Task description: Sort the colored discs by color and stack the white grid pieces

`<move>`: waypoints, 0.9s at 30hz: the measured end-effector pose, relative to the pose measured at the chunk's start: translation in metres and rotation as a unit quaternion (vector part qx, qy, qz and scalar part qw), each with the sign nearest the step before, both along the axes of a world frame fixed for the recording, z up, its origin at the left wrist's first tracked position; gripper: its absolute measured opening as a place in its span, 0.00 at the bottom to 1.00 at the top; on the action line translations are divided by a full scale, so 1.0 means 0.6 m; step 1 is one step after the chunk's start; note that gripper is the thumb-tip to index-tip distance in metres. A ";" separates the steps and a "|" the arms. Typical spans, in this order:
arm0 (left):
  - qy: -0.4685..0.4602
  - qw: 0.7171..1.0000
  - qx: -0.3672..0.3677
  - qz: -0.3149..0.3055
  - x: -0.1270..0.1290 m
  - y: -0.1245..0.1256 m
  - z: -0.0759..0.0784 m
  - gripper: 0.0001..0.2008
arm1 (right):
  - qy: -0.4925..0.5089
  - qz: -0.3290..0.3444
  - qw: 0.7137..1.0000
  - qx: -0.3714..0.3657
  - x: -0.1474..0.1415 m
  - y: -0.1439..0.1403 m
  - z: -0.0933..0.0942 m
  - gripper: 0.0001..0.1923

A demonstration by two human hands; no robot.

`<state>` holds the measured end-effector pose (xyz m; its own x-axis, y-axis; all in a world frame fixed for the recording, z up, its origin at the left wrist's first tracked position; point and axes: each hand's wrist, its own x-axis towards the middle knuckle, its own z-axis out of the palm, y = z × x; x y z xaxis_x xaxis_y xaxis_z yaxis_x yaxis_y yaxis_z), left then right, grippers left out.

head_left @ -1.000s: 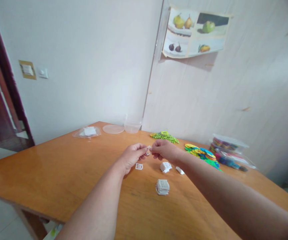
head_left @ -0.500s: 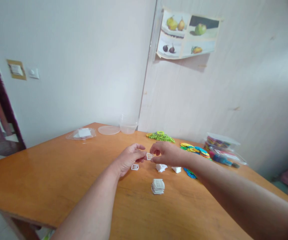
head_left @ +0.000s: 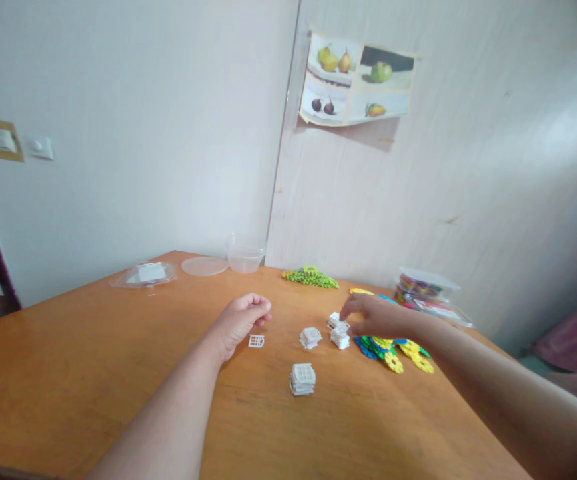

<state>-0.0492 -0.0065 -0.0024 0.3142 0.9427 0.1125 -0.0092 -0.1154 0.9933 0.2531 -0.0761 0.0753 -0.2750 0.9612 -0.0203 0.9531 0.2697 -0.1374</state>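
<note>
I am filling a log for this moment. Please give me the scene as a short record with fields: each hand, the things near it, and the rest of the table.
left hand: left hand loosely curled above the table, apparently holding nothing
near left: single white grid piece
right hand: right hand fingertips on small white stack
other white stacks
beside right hand: coloured flower discs
far edge: green disc pile, clear tub, lid
</note>
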 end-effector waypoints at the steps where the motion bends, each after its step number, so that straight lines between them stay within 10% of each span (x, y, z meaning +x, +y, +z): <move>1: 0.001 1.000 0.001 0.003 0.000 0.000 0.000 0.17 | 0.004 -0.001 1.000 -0.005 0.001 0.000 -0.002 0.14; 14: -0.001 0.998 0.001 0.063 0.000 0.006 -0.003 0.15 | 0.043 -0.012 0.997 0.056 -0.015 0.014 -0.024 0.15; 27: -0.018 0.985 0.003 0.172 -0.004 0.020 -0.013 0.08 | 0.015 0.093 0.995 -0.046 -0.253 0.080 -0.047 0.16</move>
<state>-0.0517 0.0054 -0.0105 -0.0280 0.9920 0.1233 -0.0048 -0.1235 0.9923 0.1015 -0.0281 0.0469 -0.4491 0.8884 -0.0957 0.8833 0.4253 -0.1972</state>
